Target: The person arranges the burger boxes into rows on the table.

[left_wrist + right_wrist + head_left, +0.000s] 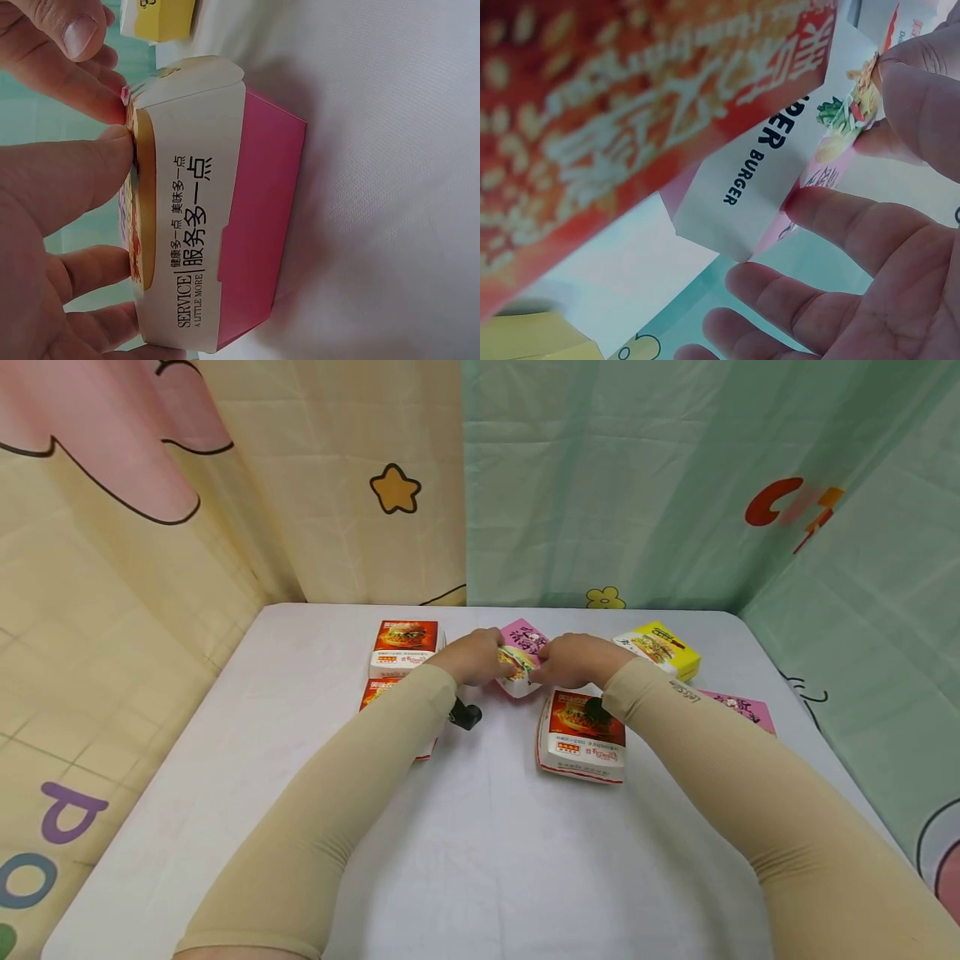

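Note:
A pink-and-white burger box [527, 637] with a burger picture stands on the table between both hands, its lid down. My left hand [474, 657] is at its left, the thumb [94, 172] pressing the lid's near edge and the other fingertips spread on the top. Across from it, my right hand [573, 660] touches the lid with thumb and index finger [840, 217]; the remaining fingers stretch past the corner. In the left wrist view the box's white lid side and pink base [262, 217] show. Its far side is hidden.
Two red-and-white burger boxes, one farther back [405, 646], are left of the hands; the nearer is partly behind the left sleeve. Another red-and-white box [583, 737] sits in front of the right hand. Rightward are a yellow box [662, 647] and a pink box [742, 710], partly covered.

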Available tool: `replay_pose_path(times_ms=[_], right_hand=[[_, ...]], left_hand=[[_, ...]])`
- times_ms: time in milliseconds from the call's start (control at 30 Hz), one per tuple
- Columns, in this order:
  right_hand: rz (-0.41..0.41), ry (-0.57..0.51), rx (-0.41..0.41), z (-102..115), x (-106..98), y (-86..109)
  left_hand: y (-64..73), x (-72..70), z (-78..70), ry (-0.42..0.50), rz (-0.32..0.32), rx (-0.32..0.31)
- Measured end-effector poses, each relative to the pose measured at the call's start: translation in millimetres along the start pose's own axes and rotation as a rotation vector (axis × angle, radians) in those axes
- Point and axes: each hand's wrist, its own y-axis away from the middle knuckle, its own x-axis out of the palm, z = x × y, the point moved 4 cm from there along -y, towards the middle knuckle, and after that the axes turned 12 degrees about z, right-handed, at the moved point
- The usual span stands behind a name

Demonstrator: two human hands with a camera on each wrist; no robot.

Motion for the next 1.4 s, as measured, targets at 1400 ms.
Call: replay_pose_path(times_ms=[1400], right_hand=[[0.066,-0.013,0.037,5,-3,-15.0]], left_hand=[[6.8,-2.3,7.4,-0.017,-0.091,-0.114]])
